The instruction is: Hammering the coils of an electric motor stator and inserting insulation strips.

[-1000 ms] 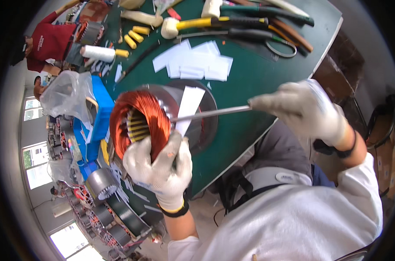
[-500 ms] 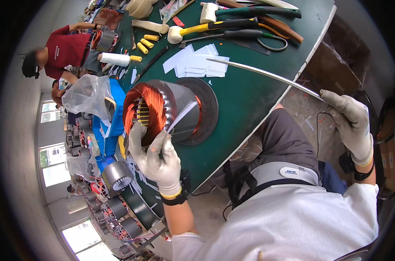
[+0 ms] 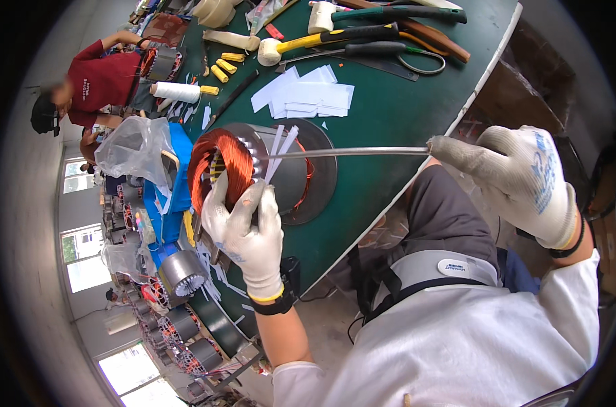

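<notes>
On the green table, my left hand grasps the copper wire ring beside a white paper strip; my right hand squeezes a thin metal rod.

1. Daylight shows in the windows at the left, their panes bleached nearly white.
2. The green counter is evenly lit; the white shirt looks pale and bright.
3. Glossy highlights streak the copper coil, and a light sheen runs along the metal rod.
4. Right of the counter, the surroundings sink into shadow.
5. Fisheye distortion tilts and bends the window frames; black vignetting swallows the corners.
6. Distant machines look soft.
</notes>
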{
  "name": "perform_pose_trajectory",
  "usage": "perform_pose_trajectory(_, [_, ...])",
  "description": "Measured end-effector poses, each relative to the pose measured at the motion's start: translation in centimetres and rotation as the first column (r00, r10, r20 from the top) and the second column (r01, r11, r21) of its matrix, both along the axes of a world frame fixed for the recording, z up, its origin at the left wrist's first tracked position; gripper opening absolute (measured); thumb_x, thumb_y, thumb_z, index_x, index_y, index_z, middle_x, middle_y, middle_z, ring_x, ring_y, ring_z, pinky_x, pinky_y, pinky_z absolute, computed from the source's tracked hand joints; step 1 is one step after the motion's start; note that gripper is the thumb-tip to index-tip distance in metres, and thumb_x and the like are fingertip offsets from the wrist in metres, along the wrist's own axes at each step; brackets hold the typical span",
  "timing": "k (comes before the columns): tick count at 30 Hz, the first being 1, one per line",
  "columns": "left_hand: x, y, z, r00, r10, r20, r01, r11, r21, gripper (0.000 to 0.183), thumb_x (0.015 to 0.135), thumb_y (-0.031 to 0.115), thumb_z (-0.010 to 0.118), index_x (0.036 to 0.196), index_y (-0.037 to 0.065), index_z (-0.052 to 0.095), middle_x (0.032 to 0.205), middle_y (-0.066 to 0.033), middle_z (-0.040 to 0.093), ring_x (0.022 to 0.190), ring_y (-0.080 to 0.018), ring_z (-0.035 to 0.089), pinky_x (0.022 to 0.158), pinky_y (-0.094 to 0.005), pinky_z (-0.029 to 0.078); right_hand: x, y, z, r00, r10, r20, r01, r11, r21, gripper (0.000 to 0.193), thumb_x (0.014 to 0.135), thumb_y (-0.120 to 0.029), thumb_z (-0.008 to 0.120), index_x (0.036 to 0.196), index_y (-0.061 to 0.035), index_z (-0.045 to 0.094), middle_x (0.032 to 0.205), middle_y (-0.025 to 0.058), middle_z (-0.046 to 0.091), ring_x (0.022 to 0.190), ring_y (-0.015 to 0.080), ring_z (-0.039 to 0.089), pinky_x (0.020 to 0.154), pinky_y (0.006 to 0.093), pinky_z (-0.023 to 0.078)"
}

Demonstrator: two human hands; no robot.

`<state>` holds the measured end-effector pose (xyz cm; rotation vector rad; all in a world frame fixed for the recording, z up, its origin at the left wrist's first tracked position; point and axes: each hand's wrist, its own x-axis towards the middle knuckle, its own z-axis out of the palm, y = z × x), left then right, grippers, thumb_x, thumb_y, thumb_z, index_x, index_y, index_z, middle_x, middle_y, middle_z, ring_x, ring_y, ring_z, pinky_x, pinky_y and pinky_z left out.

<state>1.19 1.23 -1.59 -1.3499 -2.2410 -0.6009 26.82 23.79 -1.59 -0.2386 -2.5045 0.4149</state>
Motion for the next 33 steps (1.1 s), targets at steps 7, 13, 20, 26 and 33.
perform_pose_trajectory(7, [0.1,-0.3,1.0,0.994,0.105,0.029,-0.103,0.992,-0.070,0.014,0.074,0.018,0.080,0.087,0.013,0.079,0.096,-0.0175,0.061,0.103,-0.0363,0.055,0.097,-0.0491,0.039,-1.7,0.2,3.5,0.975,0.013,0.222,-0.056,0.981,0.186,0.041,0.078,-0.012,0.073,0.119,-0.0154,0.070,0.067,0.0086,0.065,0.050,0.0200,0.063,0.043,0.0292,0.046])
perform_pose_trajectory(13, [3.8,-0.5,0.8,0.997,0.079,-0.023,-0.081,0.994,-0.077,0.018,0.075,0.014,0.080,0.092,0.008,0.079,0.107,-0.0205,0.059,0.109,-0.0338,0.054,0.091,-0.0423,0.045,-0.8,-0.8,5.6,0.948,-0.019,0.319,-0.075,0.958,0.277,0.047,0.073,-0.010,0.072,0.120,-0.0148,0.069,0.063,0.0071,0.060,0.049,0.0205,0.060,0.042,0.0303,0.044])
perform_pose_trajectory(20, [3.9,-0.4,-0.2,0.986,0.061,-0.155,-0.067,0.997,-0.031,0.017,0.073,0.020,0.080,0.089,0.022,0.077,0.094,-0.0094,0.058,0.096,-0.0327,0.053,0.088,-0.0489,0.042,-3.0,-0.3,0.8,0.965,0.150,0.217,-0.160,0.987,0.029,0.048,0.070,-0.001,0.068,0.116,-0.0132,0.072,0.058,0.0056,0.048,0.045,0.0213,0.054,0.040,0.0334,0.040])
perform_pose_trajectory(26, [4.6,-0.6,0.6,0.993,-0.043,-0.112,0.037,0.997,-0.062,0.025,0.065,0.008,0.083,0.089,0.013,0.080,0.094,-0.0117,0.058,0.094,-0.0299,0.053,0.083,-0.0417,0.044,-4.2,1.3,-9.8,0.933,0.304,-0.194,-0.361,0.789,-0.497,0.033,0.079,0.004,0.068,0.110,-0.0071,0.075,0.072,0.0125,0.066,0.058,0.0277,0.064,0.054,0.0356,0.051])
perform_pose_trajectory(33, [3.2,-2.1,-0.1,0.996,0.081,-0.035,-0.083,0.995,-0.055,0.024,0.069,0.005,0.082,0.091,0.010,0.079,0.099,-0.0123,0.055,0.099,-0.0297,0.053,0.088,-0.0420,0.043,-3.9,-1.0,3.3,0.915,0.249,0.319,-0.167,0.950,-0.264,0.039,0.076,0.004,0.063,0.112,-0.0067,0.074,0.065,0.0134,0.058,0.048,0.0269,0.058,0.044,0.0362,0.043])
